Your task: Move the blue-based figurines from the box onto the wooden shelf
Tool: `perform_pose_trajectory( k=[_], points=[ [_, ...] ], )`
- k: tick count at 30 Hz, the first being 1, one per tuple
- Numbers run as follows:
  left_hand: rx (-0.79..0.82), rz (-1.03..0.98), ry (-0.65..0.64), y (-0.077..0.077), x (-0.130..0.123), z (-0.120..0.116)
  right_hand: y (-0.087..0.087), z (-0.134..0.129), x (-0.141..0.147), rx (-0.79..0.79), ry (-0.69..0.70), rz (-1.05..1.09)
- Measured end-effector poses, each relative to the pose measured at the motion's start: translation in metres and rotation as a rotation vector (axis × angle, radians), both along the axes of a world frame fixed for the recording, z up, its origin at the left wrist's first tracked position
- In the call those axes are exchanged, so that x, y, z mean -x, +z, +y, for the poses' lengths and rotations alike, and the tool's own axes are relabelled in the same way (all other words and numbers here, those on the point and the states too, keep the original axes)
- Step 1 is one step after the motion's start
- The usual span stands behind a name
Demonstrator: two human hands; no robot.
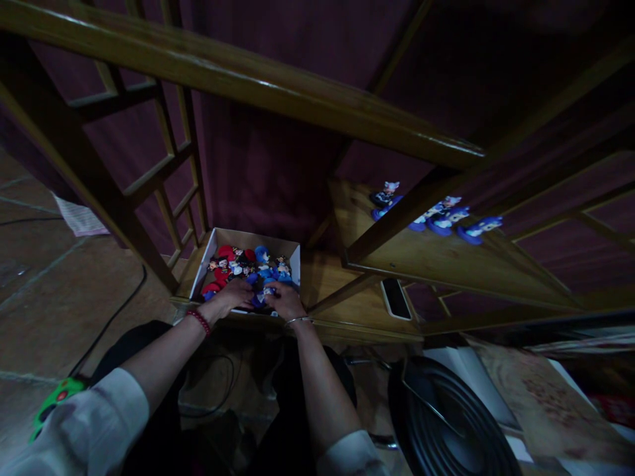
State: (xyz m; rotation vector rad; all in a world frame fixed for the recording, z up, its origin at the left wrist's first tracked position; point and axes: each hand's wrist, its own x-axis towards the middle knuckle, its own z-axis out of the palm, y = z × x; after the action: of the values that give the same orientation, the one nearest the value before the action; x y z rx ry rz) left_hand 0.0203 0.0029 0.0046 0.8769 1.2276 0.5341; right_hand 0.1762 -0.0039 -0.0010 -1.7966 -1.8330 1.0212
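A white box (294, 254) on the low wooden shelf holds several small figurines with red and blue bases. My left hand (233, 295), below a red beaded bracelet, reaches over the box's near edge among the figurines; its fingertips are hard to make out. My right hand (286, 299), with a thin bangle at the wrist, is at the box's near right corner, its fingers closed around a blue figurine (268, 291). Several more figurines (448, 219) stand on the higher wooden shelf at the right.
A phone (395, 299) lies on the low shelf (330, 284). Wooden bars (278, 86) cross above and beside the box. A black round stool (446, 416) stands at lower right, a green object (58, 400) at lower left. A cable runs over the tiled floor.
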Motion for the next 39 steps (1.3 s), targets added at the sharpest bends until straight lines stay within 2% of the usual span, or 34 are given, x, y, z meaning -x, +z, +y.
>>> perform_pose_trajectory(
  k=[7,14,23,25,34,39],
  points=[
    [-0.071,0.123,-0.088,0.010,-0.003,-0.002,0.010,-0.003,0.004,-0.079,0.088,-0.081],
    [-0.106,0.213,-0.139,0.006,-0.002,-0.001,0.010,-0.004,0.005,-0.090,0.125,-0.103],
    [-0.357,0.614,-0.314,-0.005,0.005,0.007,0.008,-0.006,0.009,-0.163,0.208,-0.154],
    [-0.392,0.633,-0.310,-0.006,0.006,0.008,0.009,-0.007,0.011,-0.179,0.227,-0.183],
    [-0.346,0.620,-0.282,-0.003,0.008,0.004,0.014,-0.006,0.015,-0.204,0.297,-0.255],
    [-0.448,0.686,-0.340,0.003,0.009,0.002,0.013,-0.006,0.015,-0.208,0.315,-0.242]
  ],
)
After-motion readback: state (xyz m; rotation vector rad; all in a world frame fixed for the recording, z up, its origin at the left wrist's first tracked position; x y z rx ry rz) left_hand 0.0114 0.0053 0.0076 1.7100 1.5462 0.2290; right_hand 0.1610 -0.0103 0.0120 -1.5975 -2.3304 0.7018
